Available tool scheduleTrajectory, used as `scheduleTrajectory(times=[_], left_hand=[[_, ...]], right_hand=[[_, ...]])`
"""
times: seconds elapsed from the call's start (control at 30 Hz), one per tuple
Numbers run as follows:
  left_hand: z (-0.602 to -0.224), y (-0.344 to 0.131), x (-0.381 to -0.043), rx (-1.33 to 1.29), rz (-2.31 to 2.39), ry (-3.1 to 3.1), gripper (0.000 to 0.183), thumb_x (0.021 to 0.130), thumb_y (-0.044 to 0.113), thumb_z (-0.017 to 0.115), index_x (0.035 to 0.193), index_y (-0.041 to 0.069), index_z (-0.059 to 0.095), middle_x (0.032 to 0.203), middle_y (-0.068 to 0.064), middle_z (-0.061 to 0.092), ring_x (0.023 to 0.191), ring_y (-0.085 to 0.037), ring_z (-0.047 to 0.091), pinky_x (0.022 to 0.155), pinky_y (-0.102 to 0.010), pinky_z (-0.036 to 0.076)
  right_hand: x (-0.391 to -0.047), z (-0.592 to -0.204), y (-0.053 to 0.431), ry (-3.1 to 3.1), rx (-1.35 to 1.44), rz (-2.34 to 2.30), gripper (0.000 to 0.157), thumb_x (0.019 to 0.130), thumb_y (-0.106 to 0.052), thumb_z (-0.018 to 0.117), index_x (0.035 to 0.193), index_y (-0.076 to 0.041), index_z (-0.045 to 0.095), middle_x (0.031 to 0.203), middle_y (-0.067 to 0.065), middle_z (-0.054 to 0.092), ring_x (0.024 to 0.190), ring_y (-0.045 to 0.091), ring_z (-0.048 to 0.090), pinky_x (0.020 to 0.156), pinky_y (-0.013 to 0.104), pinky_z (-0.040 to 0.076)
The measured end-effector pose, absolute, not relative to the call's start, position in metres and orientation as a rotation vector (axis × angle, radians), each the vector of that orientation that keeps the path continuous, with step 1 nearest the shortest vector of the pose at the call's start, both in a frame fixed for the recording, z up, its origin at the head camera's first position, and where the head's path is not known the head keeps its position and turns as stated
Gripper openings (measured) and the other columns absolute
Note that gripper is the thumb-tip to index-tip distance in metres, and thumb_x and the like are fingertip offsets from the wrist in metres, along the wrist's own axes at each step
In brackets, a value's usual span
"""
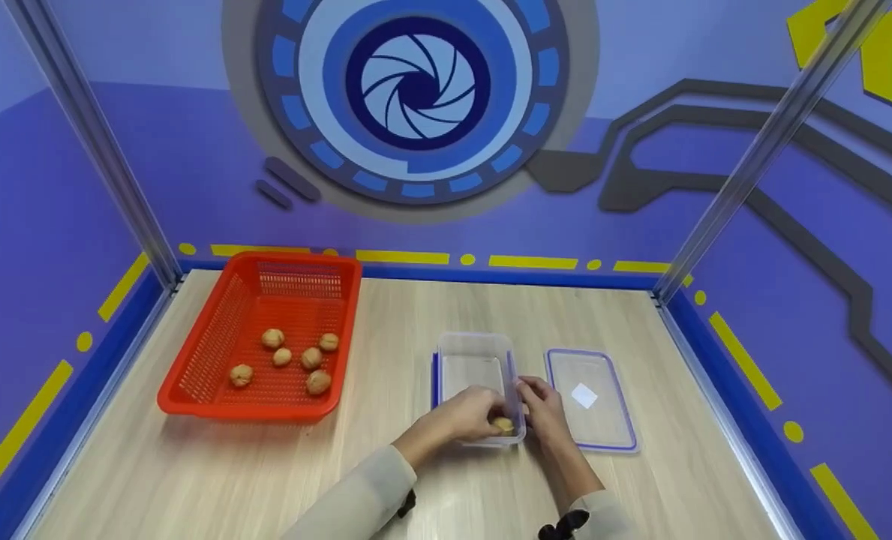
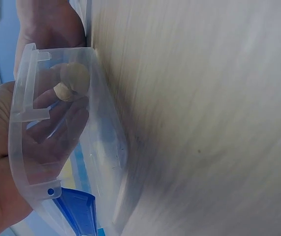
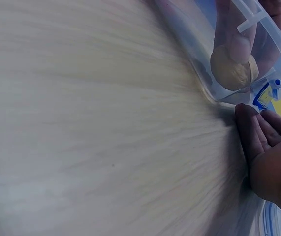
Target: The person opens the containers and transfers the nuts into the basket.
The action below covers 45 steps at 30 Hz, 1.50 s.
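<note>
A clear plastic food container (image 1: 476, 343) with blue side latches stands on the table. My left hand (image 1: 464, 414) reaches over its left wall, fingers down inside at the near end. Its fingertips hold a walnut (image 3: 229, 69) low in the container; the same walnut (image 1: 504, 426) shows beside the fingers in the head view. Through the clear wall, the left wrist view shows the fingers around the nut. My right hand (image 1: 547, 412) grips the container's right side, with the thumb up by the rim and the fingers against the wall near the latch (image 3: 263, 96).
On the left, a red plastic basket (image 1: 249, 411) holds several walnuts (image 1: 311, 358). Right of the container lies its clear lid (image 1: 603, 420) with a blue seal and a white label (image 1: 584, 395). Panels and metal posts border the table (image 1: 385, 337).
</note>
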<state>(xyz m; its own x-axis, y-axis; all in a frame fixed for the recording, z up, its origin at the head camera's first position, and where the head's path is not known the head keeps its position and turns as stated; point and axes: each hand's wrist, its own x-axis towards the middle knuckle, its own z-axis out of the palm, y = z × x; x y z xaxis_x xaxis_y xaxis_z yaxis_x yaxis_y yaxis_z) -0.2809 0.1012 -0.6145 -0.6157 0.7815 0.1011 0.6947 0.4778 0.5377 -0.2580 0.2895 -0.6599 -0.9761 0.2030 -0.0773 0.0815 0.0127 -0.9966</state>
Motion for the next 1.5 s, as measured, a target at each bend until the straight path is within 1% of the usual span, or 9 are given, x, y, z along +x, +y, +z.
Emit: scheduleTrajectory(times=[0.2, 0.47, 0.73, 0.83, 0.93, 1.1, 1.27, 1.37, 1.5], left_hand=[[-0.615, 0.102, -0.28, 1.326, 0.818, 2.594, 0.01, 0.088, 0.009, 0.082, 0.095, 0.011, 0.076, 0.085, 0.002, 0.067, 0.073, -0.002, 0.047, 0.064, -0.015, 0.038], [-0.614, 0.099, -0.277, 1.35, 0.787, 2.725, 0.019, 0.089, 0.018, 0.086, 0.104, 0.013, 0.076, 0.094, 0.004, 0.067, 0.08, -0.004, 0.054, 0.072, -0.019, 0.048], [-0.607, 0.087, -0.274, 1.37, 0.758, 2.835, 0.018, 0.088, 0.017, 0.085, 0.102, 0.011, 0.076, 0.097, 0.002, 0.068, 0.079, -0.005, 0.058, 0.072, -0.02, 0.052], [-0.601, 0.076, -0.276, 1.381, 0.841, 2.794, 0.02, 0.088, 0.017, 0.086, 0.104, 0.01, 0.077, 0.099, 0.0, 0.07, 0.085, -0.007, 0.063, 0.078, -0.019, 0.053], [-0.592, 0.061, -0.279, 1.384, 0.931, 2.752, 0.023, 0.088, 0.02, 0.088, 0.105, 0.01, 0.077, 0.1, 0.001, 0.072, 0.09, -0.01, 0.067, 0.083, -0.02, 0.055], [-0.572, 0.034, -0.283, 1.368, 1.023, 2.694, 0.027, 0.089, 0.027, 0.087, 0.107, 0.01, 0.076, 0.1, 0.002, 0.072, 0.091, -0.013, 0.07, 0.081, -0.023, 0.057], [-0.556, 0.009, -0.286, 1.299, 1.092, 2.677, 0.028, 0.093, 0.032, 0.084, 0.112, 0.013, 0.075, 0.103, 0.005, 0.07, 0.094, -0.015, 0.069, 0.083, -0.028, 0.06], [-0.549, -0.005, -0.286, 1.294, 1.122, 2.692, 0.027, 0.093, 0.031, 0.084, 0.113, 0.013, 0.075, 0.104, 0.005, 0.069, 0.095, -0.014, 0.068, 0.084, -0.026, 0.059], [-0.544, -0.022, -0.287, 1.315, 1.126, 2.733, 0.027, 0.094, 0.029, 0.083, 0.114, 0.012, 0.075, 0.106, 0.004, 0.069, 0.097, -0.01, 0.068, 0.087, -0.023, 0.058]], right_hand=[[-0.25, -0.639, 0.286, -2.179, -0.286, 2.135, 0.037, 0.106, -0.011, 0.063, 0.129, 0.017, 0.06, 0.118, 0.033, 0.064, 0.105, 0.037, 0.065, 0.078, 0.04, 0.062], [-0.242, -0.618, 0.28, -2.205, -0.251, 2.125, 0.039, 0.106, -0.015, 0.064, 0.129, 0.017, 0.059, 0.124, 0.037, 0.061, 0.111, 0.041, 0.065, 0.078, 0.035, 0.06], [-0.247, -0.628, 0.282, -2.208, -0.293, 2.128, 0.037, 0.106, -0.014, 0.064, 0.128, 0.015, 0.061, 0.12, 0.033, 0.063, 0.109, 0.041, 0.063, 0.084, 0.046, 0.06], [-0.253, -0.64, 0.285, -2.197, -0.312, 2.136, 0.037, 0.106, -0.016, 0.064, 0.128, 0.014, 0.062, 0.119, 0.03, 0.064, 0.109, 0.04, 0.062, 0.083, 0.048, 0.06], [-0.258, -0.652, 0.286, -2.186, -0.333, 2.146, 0.039, 0.106, -0.021, 0.065, 0.129, 0.011, 0.062, 0.117, 0.026, 0.065, 0.105, 0.034, 0.063, 0.078, 0.043, 0.061], [-0.259, -0.658, 0.287, -2.181, -0.365, 2.122, 0.042, 0.105, -0.026, 0.067, 0.131, 0.007, 0.063, 0.118, 0.022, 0.065, 0.1, 0.025, 0.063, 0.072, 0.036, 0.06], [-0.258, -0.658, 0.287, -2.19, -0.373, 2.098, 0.041, 0.105, -0.027, 0.067, 0.13, 0.006, 0.064, 0.122, 0.022, 0.065, 0.104, 0.027, 0.064, 0.076, 0.036, 0.06], [-0.258, -0.659, 0.288, -2.196, -0.372, 2.093, 0.041, 0.105, -0.026, 0.067, 0.131, 0.005, 0.064, 0.125, 0.023, 0.065, 0.108, 0.029, 0.064, 0.079, 0.036, 0.06], [-0.249, -0.644, 0.286, -2.217, -0.349, 2.115, 0.04, 0.107, -0.023, 0.064, 0.133, 0.009, 0.061, 0.131, 0.029, 0.062, 0.117, 0.037, 0.061, 0.088, 0.043, 0.059]])
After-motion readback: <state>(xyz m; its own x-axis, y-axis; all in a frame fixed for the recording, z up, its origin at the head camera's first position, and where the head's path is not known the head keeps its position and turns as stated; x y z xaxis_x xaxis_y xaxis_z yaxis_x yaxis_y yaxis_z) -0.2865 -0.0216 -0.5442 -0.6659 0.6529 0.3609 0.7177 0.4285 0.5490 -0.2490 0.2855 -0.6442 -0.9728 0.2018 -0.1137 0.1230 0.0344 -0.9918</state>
